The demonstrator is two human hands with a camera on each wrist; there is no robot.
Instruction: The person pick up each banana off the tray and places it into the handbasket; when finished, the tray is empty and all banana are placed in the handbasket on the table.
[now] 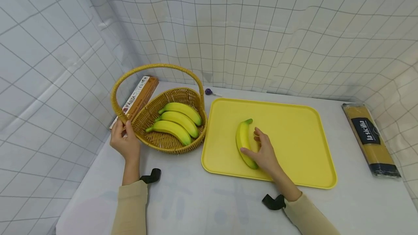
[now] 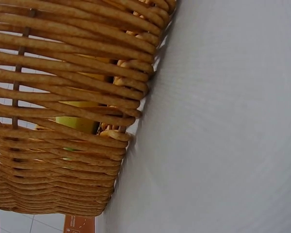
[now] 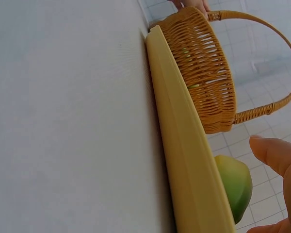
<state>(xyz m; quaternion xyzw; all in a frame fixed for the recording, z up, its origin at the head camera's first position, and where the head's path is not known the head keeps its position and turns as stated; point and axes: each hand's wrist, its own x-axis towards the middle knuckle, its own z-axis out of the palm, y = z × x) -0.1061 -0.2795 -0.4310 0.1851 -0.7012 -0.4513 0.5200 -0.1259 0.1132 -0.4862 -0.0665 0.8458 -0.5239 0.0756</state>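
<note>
A wicker basket with a tall arched handle stands at the left, and three bananas lie side by side in it. My left hand pinches the foot of the handle at the basket's left rim. In the left wrist view the woven basket wall fills the left side. One more banana lies lengthwise on a yellow tray. Over it, my right hand spreads thumb and fingers apart. The right wrist view has the thumb held off the banana's green end.
Behind the basket lies a brown pasta box. A small purple-headed lollipop is between basket and tray at the back. At the far right is a pack of spaghetti. Gridded white curtains enclose the white table.
</note>
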